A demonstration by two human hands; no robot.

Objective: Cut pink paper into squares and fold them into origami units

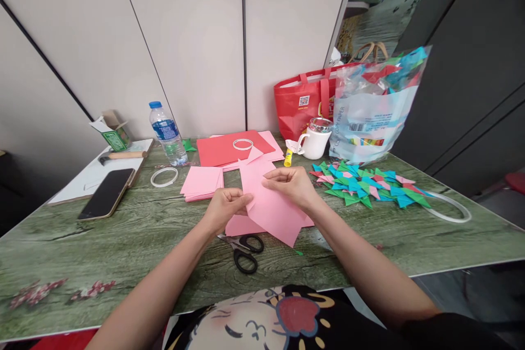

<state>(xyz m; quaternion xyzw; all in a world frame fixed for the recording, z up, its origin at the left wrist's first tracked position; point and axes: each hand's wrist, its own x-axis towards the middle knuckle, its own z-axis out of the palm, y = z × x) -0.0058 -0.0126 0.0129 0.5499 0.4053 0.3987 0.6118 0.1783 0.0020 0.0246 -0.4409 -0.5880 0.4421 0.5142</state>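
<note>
Scissors (237, 241) lie just below the left hand (227, 208), close to the work. A pile of pink squares (202, 182) sits beside that hand, and a mug (315, 141) stands farther back. Both arms reach forward, with the wrists turned in. Each hand, the right hand (293, 185) too, pinches the pink sheet (275, 210) between thumb and fingers. The sheet is over the table (172, 251), its long way slanting from far left to near right.

Pink sheet (279, 209): matt, smooth paper. Scissors (238, 244): metal and plastic. Bottle (168, 132): clear, glossy plastic. Mug (317, 142): glossy, smooth.
</note>
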